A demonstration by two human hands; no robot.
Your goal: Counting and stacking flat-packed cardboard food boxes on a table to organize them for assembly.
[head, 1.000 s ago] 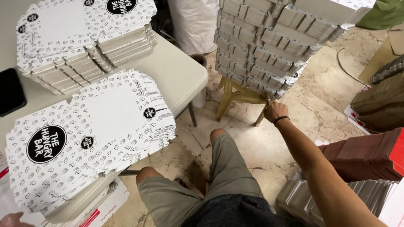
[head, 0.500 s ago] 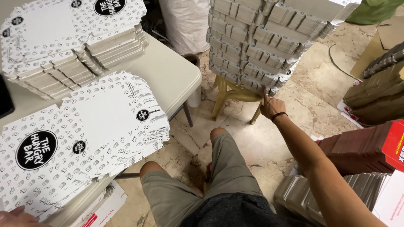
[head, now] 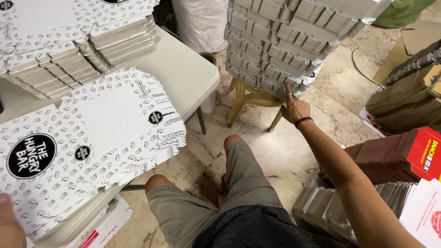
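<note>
Moved: right hand (head: 294, 108) has slid left along the box stack (head: 285, 41), fingers touching its lowest boxes.
Left hand (head: 10, 225): mostly cut off; cannot tell its grip.
Progress: flat box (head: 92, 142) lies unfolded on table (head: 183, 73); folding remains.

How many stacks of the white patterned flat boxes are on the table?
2: one tall stack of flat boxes at the table's far left, one nearer stack by the left hand. More may lie out of frame.

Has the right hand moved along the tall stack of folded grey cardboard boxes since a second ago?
No. The right hand stays at the lower edge of the tall grey cardboard box stack, above the yellow wooden stool.
</note>
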